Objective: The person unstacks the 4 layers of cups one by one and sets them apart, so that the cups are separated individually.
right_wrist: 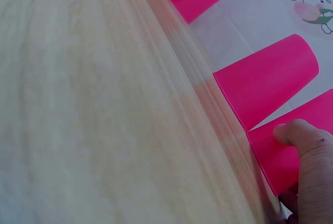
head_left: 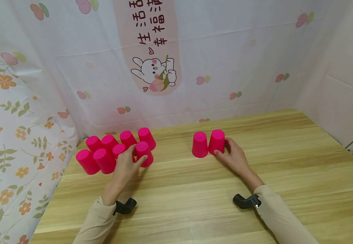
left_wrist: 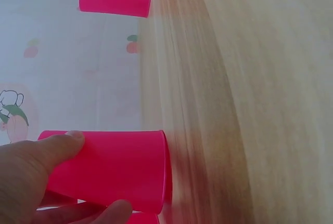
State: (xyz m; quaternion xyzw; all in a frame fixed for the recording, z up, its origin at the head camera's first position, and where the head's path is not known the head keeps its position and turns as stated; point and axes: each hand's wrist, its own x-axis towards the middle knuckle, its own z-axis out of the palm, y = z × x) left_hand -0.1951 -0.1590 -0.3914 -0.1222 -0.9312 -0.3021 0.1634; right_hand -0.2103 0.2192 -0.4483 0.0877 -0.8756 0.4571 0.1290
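Pink plastic cups stand upside down on the wooden table. My left hand (head_left: pixel 125 166) grips the front-right cup (head_left: pixel 144 154) of the left cluster, thumb on its near side. That same cup (left_wrist: pixel 114 167) lies across the left wrist view, its rim at or just above the tabletop; I cannot tell which. On the right, my right hand (head_left: pixel 235 158) holds a cup (head_left: pixel 217 141) between thumb and fingers, its far fingers partly hidden. Close on its left stands another cup (head_left: pixel 199 145). Rims of this neighbour (right_wrist: pixel 270 83) and the held cup (right_wrist: pixel 273 156) meet in the right wrist view.
Several more pink cups (head_left: pixel 104 161) stand in two rows at the table's left, partly behind my left hand. A patterned white cloth (head_left: pixel 225 57) hangs behind the wooden table (head_left: pixel 188 200). Each wrist wears a black device (head_left: pixel 246 201).
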